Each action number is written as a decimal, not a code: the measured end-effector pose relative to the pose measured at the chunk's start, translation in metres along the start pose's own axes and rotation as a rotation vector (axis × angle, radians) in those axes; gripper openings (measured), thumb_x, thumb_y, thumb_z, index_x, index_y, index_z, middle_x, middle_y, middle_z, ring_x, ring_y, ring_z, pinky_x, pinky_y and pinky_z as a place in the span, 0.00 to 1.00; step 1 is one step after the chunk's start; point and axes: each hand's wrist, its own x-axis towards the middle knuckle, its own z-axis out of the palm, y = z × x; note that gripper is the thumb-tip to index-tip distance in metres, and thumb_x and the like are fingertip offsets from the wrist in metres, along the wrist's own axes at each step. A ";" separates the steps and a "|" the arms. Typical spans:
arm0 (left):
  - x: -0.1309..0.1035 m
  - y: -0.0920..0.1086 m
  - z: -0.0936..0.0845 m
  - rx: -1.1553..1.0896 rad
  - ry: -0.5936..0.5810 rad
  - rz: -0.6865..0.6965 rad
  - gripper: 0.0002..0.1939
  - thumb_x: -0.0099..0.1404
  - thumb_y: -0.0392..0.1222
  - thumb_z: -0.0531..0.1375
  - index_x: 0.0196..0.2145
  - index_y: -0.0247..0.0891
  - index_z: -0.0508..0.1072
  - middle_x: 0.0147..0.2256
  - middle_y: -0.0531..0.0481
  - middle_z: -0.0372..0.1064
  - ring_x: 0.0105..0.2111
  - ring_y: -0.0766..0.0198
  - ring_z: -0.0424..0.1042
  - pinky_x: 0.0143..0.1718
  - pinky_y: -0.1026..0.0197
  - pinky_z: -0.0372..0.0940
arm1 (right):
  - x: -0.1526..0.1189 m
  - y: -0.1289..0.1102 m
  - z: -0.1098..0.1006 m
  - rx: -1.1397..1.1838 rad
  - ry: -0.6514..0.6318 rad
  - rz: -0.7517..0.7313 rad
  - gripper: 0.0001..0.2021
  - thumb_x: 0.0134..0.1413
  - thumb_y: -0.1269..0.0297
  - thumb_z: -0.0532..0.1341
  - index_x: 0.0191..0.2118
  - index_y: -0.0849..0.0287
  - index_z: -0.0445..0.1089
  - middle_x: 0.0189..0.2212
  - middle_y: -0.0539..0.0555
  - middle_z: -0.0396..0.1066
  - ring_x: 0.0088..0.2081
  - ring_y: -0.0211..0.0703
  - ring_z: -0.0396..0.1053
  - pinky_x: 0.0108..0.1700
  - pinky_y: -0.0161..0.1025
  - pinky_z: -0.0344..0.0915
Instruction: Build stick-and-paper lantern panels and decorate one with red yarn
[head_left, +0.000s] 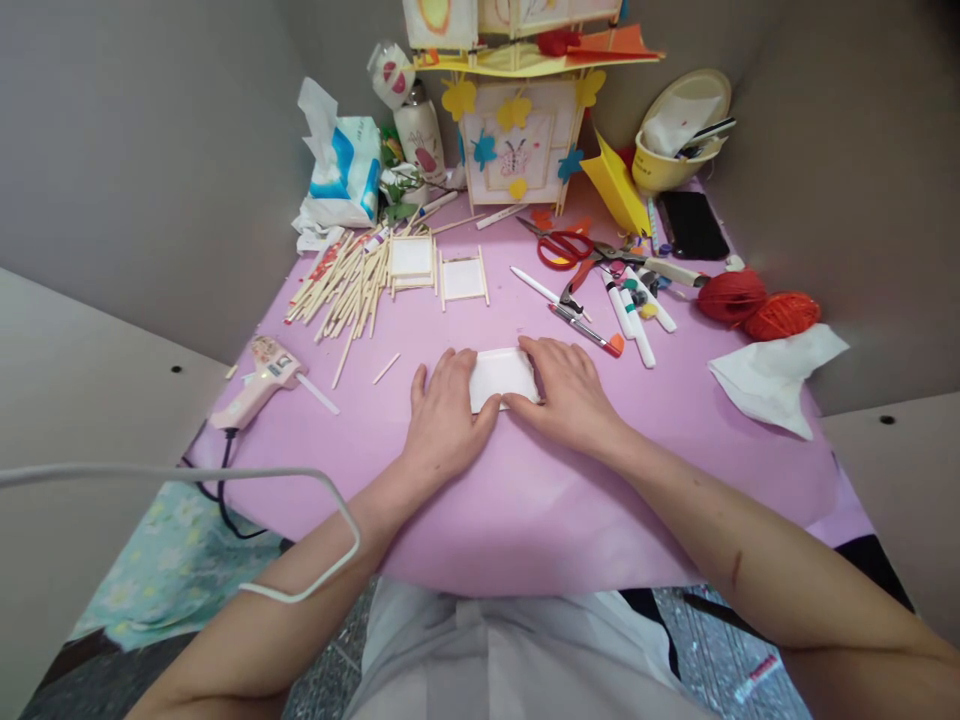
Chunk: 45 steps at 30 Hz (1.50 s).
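A small white rectangular panel [504,376] lies at the middle of the pink-covered table. My left hand [448,412] grips its left side, fingertips along the far left corner and thumb at the near edge. From the right, my right hand [568,392] holds the same panel, with its thumb at the near edge close to my left thumb. My fingers cover parts of the panel's sides. Beyond the hands stand two small stick-framed white pieces, one nearer the stick pile [412,257] and one to its right [463,279].
Wooden sticks [352,285] lie piled at the back left. A pink glue gun [259,385] rests on the left. Red-handled scissors [562,248], pliers and several markers [628,315] lie back right, beside red yarn [731,297] and a tissue [780,375]. A decorated stick house [517,140] stands behind.
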 end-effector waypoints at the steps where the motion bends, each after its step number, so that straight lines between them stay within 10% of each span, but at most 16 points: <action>1: 0.000 0.000 0.001 0.006 0.005 0.002 0.27 0.67 0.46 0.52 0.61 0.37 0.55 0.61 0.38 0.60 0.66 0.50 0.50 0.66 0.37 0.40 | 0.000 0.000 0.001 -0.006 0.003 -0.004 0.32 0.54 0.52 0.59 0.62 0.60 0.57 0.60 0.62 0.62 0.63 0.58 0.55 0.65 0.59 0.45; 21: 0.004 -0.022 -0.011 -0.095 -0.199 0.079 0.27 0.68 0.36 0.48 0.63 0.39 0.49 0.65 0.40 0.54 0.69 0.53 0.43 0.66 0.36 0.38 | 0.001 0.015 -0.006 0.068 -0.116 -0.044 0.28 0.58 0.61 0.55 0.64 0.58 0.53 0.61 0.62 0.60 0.64 0.56 0.52 0.65 0.61 0.45; 45: 0.007 -0.007 -0.003 -0.072 -0.098 0.097 0.30 0.69 0.46 0.52 0.64 0.38 0.50 0.67 0.39 0.50 0.68 0.51 0.44 0.66 0.36 0.39 | 0.003 0.026 -0.021 0.253 -0.206 -0.087 0.29 0.57 0.60 0.57 0.64 0.56 0.53 0.62 0.60 0.59 0.64 0.53 0.54 0.64 0.58 0.49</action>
